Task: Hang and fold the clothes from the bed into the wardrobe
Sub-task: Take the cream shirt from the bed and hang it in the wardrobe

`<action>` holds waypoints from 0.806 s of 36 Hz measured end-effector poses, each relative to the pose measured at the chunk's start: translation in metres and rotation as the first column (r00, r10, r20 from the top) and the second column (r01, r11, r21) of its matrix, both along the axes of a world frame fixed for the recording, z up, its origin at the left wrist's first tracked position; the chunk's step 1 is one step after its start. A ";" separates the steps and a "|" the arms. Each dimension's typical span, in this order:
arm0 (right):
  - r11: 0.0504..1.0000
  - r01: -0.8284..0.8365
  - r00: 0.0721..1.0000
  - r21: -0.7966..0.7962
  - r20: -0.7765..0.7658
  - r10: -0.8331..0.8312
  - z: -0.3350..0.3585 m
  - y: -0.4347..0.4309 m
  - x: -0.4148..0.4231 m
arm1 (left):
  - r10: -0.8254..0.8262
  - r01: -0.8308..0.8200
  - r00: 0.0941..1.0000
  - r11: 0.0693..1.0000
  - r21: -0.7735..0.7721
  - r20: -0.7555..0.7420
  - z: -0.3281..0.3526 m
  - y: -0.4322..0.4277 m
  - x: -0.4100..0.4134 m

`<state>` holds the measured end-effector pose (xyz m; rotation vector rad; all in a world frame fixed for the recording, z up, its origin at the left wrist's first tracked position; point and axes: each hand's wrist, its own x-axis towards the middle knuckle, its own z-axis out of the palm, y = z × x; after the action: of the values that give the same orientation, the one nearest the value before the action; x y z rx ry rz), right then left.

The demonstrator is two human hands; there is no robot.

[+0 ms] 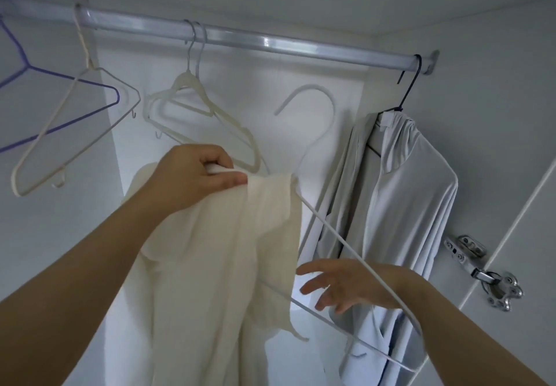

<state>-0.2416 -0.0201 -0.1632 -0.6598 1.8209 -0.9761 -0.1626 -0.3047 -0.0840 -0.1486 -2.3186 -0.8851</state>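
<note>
Two hands in play inside the wardrobe. We see the left hand (195, 172), centre of frame, clenched round the bunched shoulder of the cream garment (210, 265), apparently at the neck of the white hanger (311, 87). The right hand (340, 286), lower right, is released with fingers spread and grasps nothing; the hanger's bare arm runs across its wrist. The hanger is tilted, its hook below the rail (270, 41) and not on it. The garment hangs centre-low, on one hanger arm only. We judge the cloth could slide off if the tilt grows, since the right side is undressed. On the lift, the hook may snag the empty hangers (192, 96) or brush the grey garment (406, 190).
</note>
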 end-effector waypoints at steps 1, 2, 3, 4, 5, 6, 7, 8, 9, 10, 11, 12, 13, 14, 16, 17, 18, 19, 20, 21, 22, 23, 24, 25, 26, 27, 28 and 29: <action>1.000 -0.028 1.000 -0.011 -0.003 0.028 0.000 -0.001 0.003 | 0.010 -0.010 1.000 1.000 0.009 -0.018 0.003 -0.004 0.000; 0.998 -0.052 0.998 -0.017 -0.024 0.052 -0.001 -0.001 0.005 | 0.024 -0.023 0.999 0.999 0.027 -0.034 0.005 -0.008 0.000; 0.998 -0.055 0.997 -0.020 -0.046 0.054 -0.002 -0.001 0.006 | 0.036 -0.034 0.998 0.998 0.049 -0.048 0.008 -0.012 0.001; 0.999 -0.043 0.997 -0.030 -0.060 0.041 -0.005 -0.003 0.007 | 0.045 -0.041 0.997 0.997 0.070 -0.058 0.010 -0.014 0.001; 0.998 -0.033 0.999 -0.058 -0.045 0.031 -0.007 -0.004 0.007 | 0.053 -0.047 0.996 0.995 0.088 -0.067 0.012 -0.016 0.002; 0.995 -0.024 1.000 -0.096 0.001 0.024 -0.011 -0.008 0.007 | 0.056 -0.048 0.995 0.994 0.103 -0.078 0.013 -0.018 0.002; 0.991 0.004 0.997 -0.137 0.077 0.006 -0.014 -0.013 0.007 | 0.059 -0.048 0.994 0.992 0.118 -0.088 0.013 -0.018 0.002; 0.984 0.031 0.991 -0.176 0.132 -0.008 -0.019 -0.020 0.007 | 0.063 -0.049 0.993 0.990 0.134 -0.100 0.014 -0.018 0.002; 0.977 0.042 0.991 -0.207 0.135 -0.014 -0.022 -0.026 0.008 | 0.067 -0.051 0.992 0.988 0.148 -0.110 0.014 -0.017 0.003; 0.977 0.031 0.997 -0.212 0.081 -0.014 -0.024 -0.034 0.012 | 0.069 -0.050 0.991 0.986 0.158 -0.116 0.014 -0.016 0.003; 0.982 -0.014 1.000 -0.186 -0.007 0.013 -0.023 -0.044 0.019 | 0.069 -0.048 0.990 0.985 0.168 -0.121 0.014 -0.015 0.003; 0.988 -0.078 0.994 -0.133 -0.086 0.067 -0.024 -0.053 0.025 | 0.066 -0.044 0.990 0.983 0.178 -0.124 0.013 -0.014 0.002; 0.988 -0.116 0.983 -0.098 -0.154 0.100 -0.026 -0.060 0.027 | 0.061 -0.036 0.990 0.981 0.190 -0.127 0.013 -0.014 0.003; 0.989 -0.122 0.973 -0.080 -0.208 0.103 -0.031 -0.065 0.026 | 0.059 -0.031 0.990 0.979 0.204 -0.131 0.013 -0.013 0.004; 0.996 -0.033 0.963 -0.080 -0.268 0.010 -0.041 -0.072 0.025 | 0.059 -0.026 0.989 0.972 0.234 -0.137 0.014 -0.013 0.007; 0.993 0.049 0.955 -0.111 -0.287 -0.079 -0.044 -0.074 0.023 | 0.060 -0.023 0.988 0.968 0.251 -0.142 0.013 -0.015 0.009; 0.979 0.134 0.943 -0.151 -0.284 -0.173 -0.045 -0.073 0.021 | 0.062 -0.022 0.988 0.964 0.264 -0.145 0.013 -0.016 0.011; 0.960 0.194 0.934 -0.201 -0.263 -0.244 -0.045 -0.071 0.019 | 0.066 -0.024 0.987 0.962 0.272 -0.145 0.013 -0.019 0.012; 0.936 0.249 0.921 -0.249 -0.240 -0.308 -0.044 -0.068 0.017 | 0.073 -0.033 0.988 0.962 0.272 -0.138 0.013 -0.023 0.014; 0.907 0.297 0.912 -0.300 -0.193 -0.362 -0.042 -0.066 0.015 | 0.080 -0.044 0.989 0.963 0.265 -0.124 0.013 -0.028 0.015; 0.864 0.367 0.891 -0.345 -0.138 -0.433 -0.040 -0.063 0.012 | 0.082 -0.054 0.991 0.967 0.250 -0.103 0.013 -0.032 0.017; 0.812 0.434 0.864 -0.392 -0.075 -0.498 -0.037 -0.059 0.010 | 0.077 -0.057 0.994 0.972 0.228 -0.079 0.013 -0.037 0.019; 0.748 0.500 0.829 -0.436 -0.010 -0.560 -0.033 -0.055 0.007 | 0.065 -0.053 0.996 0.979 0.198 -0.055 0.013 -0.041 0.021; 0.687 0.556 0.787 -0.467 0.029 -0.617 -0.029 -0.053 0.006 | 0.048 -0.042 0.998 0.986 0.163 -0.033 0.012 -0.044 0.023; 0.670 0.575 0.765 -0.469 0.020 -0.643 -0.024 -0.052 0.004 | 0.030 -0.028 1.000 0.991 0.128 -0.008 0.012 -0.046 0.024; 0.682 0.575 0.746 -0.452 -0.053 -0.664 -0.020 -0.050 0.002 | 0.013 -0.014 1.000 0.995 0.102 0.014 0.011 -0.047 0.025; 0.702 0.568 0.731 -0.430 -0.129 -0.670 -0.015 -0.049 0.003 | -0.003 0.000 0.999 0.996 0.085 0.033 0.011 -0.047 0.026; 0.722 0.548 0.716 -0.423 -0.209 -0.666 -0.012 -0.047 0.002 | -0.014 0.011 0.999 0.997 0.073 0.046 0.010 -0.048 0.026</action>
<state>-0.2393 -0.0673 -0.1749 -0.4281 2.2856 -1.7427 -0.1363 -0.3522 -0.0739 -0.1129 -2.3270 -0.9870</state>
